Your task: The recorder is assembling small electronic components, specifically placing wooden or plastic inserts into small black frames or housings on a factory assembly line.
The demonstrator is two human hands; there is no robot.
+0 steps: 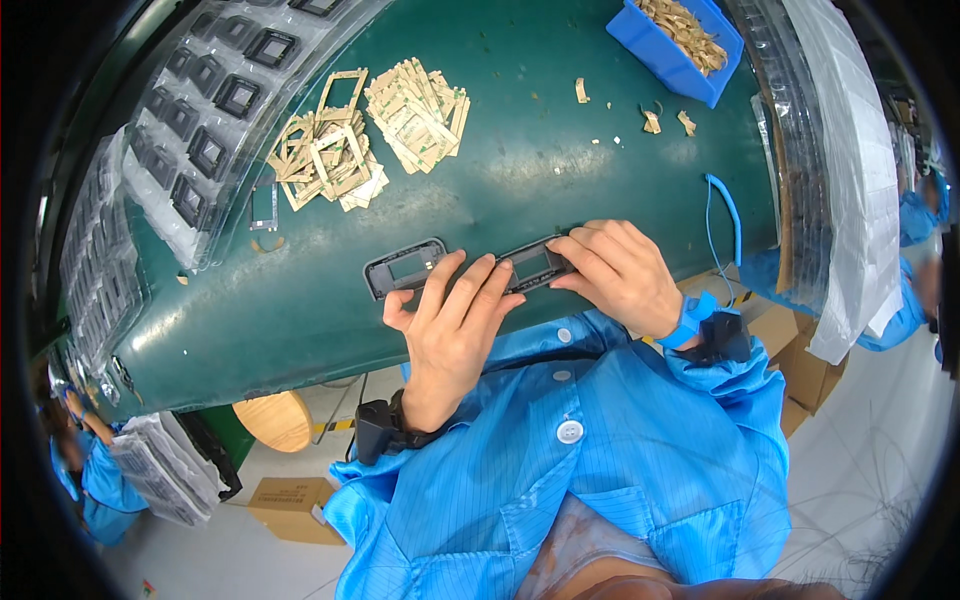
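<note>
A dark plastic frame (556, 262) with a rectangular window lies between my two hands near the table's front edge. My left hand (445, 330) pinches its left end between thumb and index finger. At the other end, my right hand (618, 275) grips it with thumb and fingertips. A second dark plastic frame (378, 280), also with a window, lies on the table just left. The outer fingers of my left hand reach its right end; whether they press on it I cannot tell.
Two piles of tan adhesive frames (415, 115) lie beyond my hands. Clear trays (205, 150) with dark frames stand at left. A blue bin (660, 45) of tan scraps sits far right. A coiled blue cord (724, 205) and stacked clear trays (830, 150) are at right.
</note>
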